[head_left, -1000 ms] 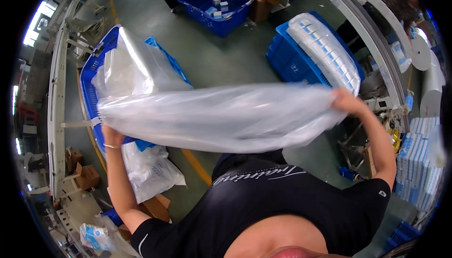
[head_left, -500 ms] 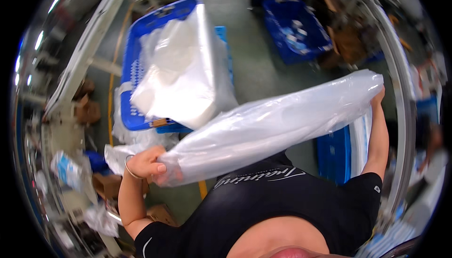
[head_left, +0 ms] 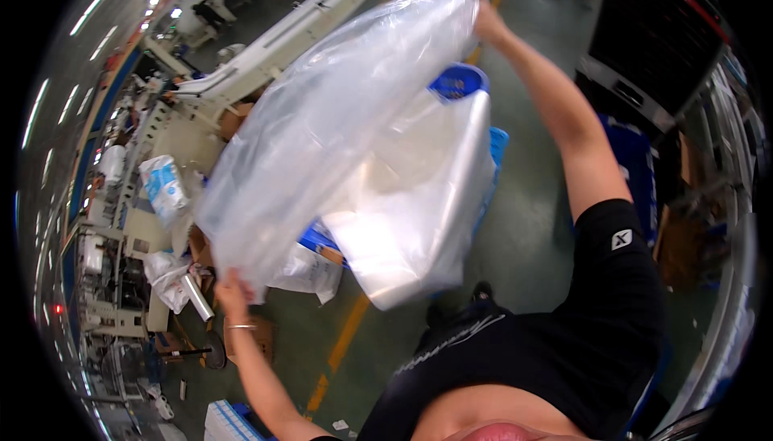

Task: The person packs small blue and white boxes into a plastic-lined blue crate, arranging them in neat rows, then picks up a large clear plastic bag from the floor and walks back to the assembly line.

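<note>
A large clear plastic bag (head_left: 322, 111) stretches between my two hands, puffed out and slanting from lower left to upper right. My left hand (head_left: 233, 292), below a bracelet-ringed wrist, grips its lower corner. Up at the far end, my right hand (head_left: 486, 20) is closed on the bag's other corner, with the arm reached out. Behind and under the bag stands a blue basket (head_left: 460, 80), partly hidden. More clear plastic sheeting (head_left: 419, 207) drapes over that basket and hangs down its near side.
A long white machine frame (head_left: 298, 34) runs across the back left. Cartons, a blue-and-white package (head_left: 163, 187) and plastic scraps crowd the left. Far right are a dark cabinet (head_left: 656, 34), a blue crate (head_left: 632, 171) and a metal rail (head_left: 729, 296). A yellow line (head_left: 342, 344) crosses the floor.
Both hands have carried the bag away from my body, over the basket. My right hand rose far up and leftward, and the bag spread wider. The whole view has swung left.
</note>
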`<state>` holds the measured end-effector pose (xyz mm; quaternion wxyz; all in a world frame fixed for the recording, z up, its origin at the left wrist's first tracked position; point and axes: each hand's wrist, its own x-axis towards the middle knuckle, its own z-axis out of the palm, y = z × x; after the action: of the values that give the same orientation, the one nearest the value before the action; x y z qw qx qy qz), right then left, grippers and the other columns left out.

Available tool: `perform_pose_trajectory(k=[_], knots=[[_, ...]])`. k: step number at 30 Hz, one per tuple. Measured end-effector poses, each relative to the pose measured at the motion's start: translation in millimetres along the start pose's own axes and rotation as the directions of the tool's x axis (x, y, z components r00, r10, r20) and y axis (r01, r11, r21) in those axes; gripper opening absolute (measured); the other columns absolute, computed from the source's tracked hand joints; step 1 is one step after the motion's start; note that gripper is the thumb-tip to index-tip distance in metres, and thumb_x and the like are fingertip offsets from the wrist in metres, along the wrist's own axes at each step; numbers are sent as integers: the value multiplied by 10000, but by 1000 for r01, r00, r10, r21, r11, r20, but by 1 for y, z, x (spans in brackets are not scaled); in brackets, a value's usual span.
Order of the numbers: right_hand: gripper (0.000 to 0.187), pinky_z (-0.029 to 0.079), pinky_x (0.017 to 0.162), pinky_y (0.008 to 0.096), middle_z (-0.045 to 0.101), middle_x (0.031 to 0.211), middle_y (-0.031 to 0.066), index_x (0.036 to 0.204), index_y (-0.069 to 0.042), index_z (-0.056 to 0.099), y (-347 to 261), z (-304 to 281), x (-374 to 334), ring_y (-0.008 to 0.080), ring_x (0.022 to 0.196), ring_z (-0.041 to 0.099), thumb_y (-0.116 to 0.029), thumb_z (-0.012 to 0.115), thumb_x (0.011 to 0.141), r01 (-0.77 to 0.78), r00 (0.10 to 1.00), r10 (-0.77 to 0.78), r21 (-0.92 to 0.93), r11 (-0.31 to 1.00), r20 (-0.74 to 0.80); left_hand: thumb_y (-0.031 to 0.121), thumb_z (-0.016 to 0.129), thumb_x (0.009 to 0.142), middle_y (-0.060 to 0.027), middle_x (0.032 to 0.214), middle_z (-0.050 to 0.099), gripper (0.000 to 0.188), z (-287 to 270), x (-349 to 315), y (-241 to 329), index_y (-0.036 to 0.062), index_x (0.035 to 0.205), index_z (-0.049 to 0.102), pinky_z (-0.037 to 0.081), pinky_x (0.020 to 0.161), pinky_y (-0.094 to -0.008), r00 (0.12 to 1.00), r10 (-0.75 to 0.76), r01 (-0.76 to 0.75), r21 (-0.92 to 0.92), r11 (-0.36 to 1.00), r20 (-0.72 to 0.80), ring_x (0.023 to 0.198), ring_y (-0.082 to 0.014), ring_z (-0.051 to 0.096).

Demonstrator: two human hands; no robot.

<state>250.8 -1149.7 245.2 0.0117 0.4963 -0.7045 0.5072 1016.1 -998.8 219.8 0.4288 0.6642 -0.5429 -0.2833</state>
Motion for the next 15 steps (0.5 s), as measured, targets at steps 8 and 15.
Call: perform_pose_trajectory(k=[8, 15], knots=[[444, 465, 876, 394, 573, 1140, 207, 1129, 13, 548, 61, 97, -239, 334, 1036, 577, -205, 677, 765, -6, 970, 25, -77, 997, 244, 291, 626, 865, -203, 931, 610, 546, 99, 4, -125, -77, 1211, 419, 515, 640, -354, 987, -128, 139, -124, 982, 93, 776, -249, 627], [251, 490, 710, 326, 591, 947, 127, 1014, -40, 586, 73, -53, -619, 248, 842, 593, -73, 579, 765, -662, 742, 639, -75, 745, -201, 86, 603, 798, -269, 1359, 354, 643, 164, 3, -63, -61, 1350, 308, 256, 1078, -456, 759, 644, -564, 393, 726, -99, 1274, -405, 328]])
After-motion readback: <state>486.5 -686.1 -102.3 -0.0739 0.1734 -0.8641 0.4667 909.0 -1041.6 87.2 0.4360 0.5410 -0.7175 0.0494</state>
